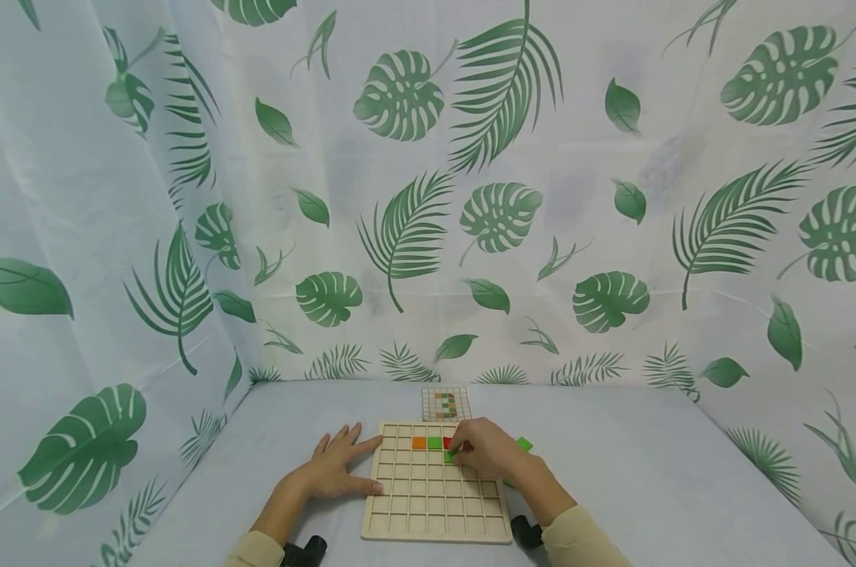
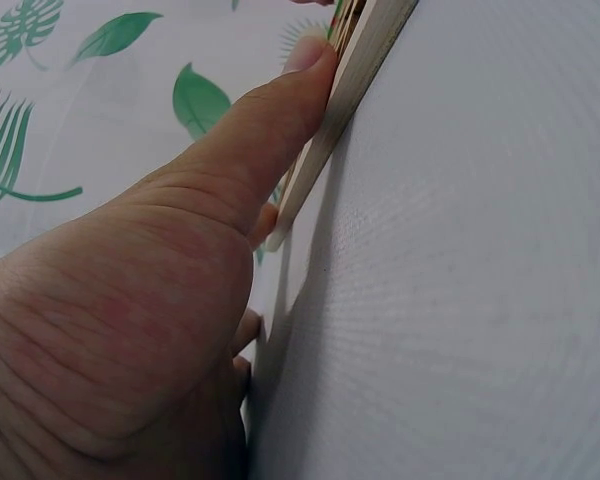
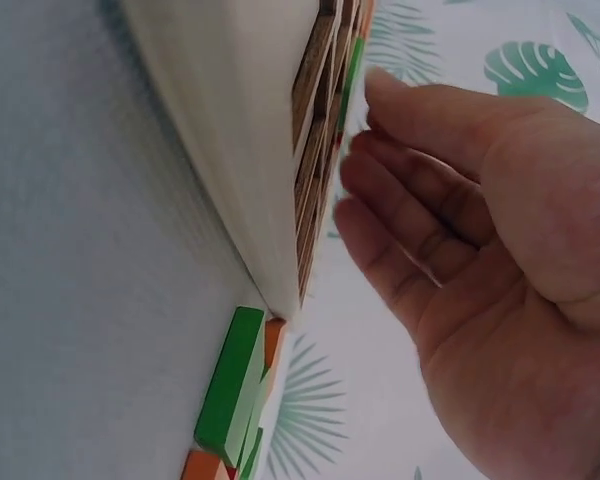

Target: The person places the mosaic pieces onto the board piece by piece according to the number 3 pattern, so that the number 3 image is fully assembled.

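A wooden grid board [image 1: 435,504] lies on the table. My left hand [image 1: 335,465] rests at its left side, fingers spread; in the left wrist view the thumb [image 2: 280,100] lies against the board's edge [image 2: 350,90]. My right hand [image 1: 490,447] is over the upper right of the board, with thumb and fingertips together at a green square tile [image 1: 450,457]. That tile [image 3: 352,80] shows beside the thumb tip in the right wrist view. Above it, an orange tile [image 1: 419,442], another green tile [image 1: 435,442] and a partly covered red tile [image 1: 447,442] form a row.
Beyond the board lies a pattern card [image 1: 446,404] with coloured squares. Loose tiles lie right of the board, including a green one [image 1: 524,444], partly behind my right arm; several [image 3: 230,385] appear in the right wrist view. A leaf-print curtain [image 1: 428,197] stands behind.
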A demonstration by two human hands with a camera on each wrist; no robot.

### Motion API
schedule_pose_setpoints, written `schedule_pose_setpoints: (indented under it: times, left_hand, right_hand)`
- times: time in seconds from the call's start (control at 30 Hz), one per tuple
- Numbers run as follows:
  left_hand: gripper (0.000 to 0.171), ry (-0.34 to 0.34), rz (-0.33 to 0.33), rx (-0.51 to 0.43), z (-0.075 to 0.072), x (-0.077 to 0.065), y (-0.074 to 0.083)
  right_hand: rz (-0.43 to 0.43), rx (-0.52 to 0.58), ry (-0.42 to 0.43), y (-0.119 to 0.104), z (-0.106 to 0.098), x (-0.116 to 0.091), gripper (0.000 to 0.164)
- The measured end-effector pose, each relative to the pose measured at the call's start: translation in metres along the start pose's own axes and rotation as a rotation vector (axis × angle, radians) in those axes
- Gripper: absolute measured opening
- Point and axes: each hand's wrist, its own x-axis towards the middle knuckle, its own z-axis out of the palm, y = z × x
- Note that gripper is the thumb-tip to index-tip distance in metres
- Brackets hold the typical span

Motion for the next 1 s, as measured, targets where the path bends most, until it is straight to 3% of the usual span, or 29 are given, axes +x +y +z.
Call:
schedule_pose_setpoints:
  times: [0.2, 0.47, 0.73, 1.0]
  left_hand:
    - [0.101, -0.013, 0.01, -0.022, 0.0, 0.0, -0.001]
    - [0.1, -0.003, 0.021, -0.017, 0.0, 0.0, -0.003]
    - [0.096, -0.02, 0.044, -0.001, 0.004, 0.005, 0.004]
    - [0.098, 0.012, 0.026, 0.009, 0.003, 0.001, 0.001]
  right_hand:
    - [0.049, 0.0, 0.055, 0.004, -0.008, -0.002, 0.015]
    - [0.04, -0.007, 0.093, 0.016, -0.017, -0.004, 0.019]
    - [0.142, -0.011, 0.132, 0.024, -0.025, -0.017, 0.019]
    - [0.111, 0.009, 0.144, 0.021, -0.029, -0.014, 0.02]
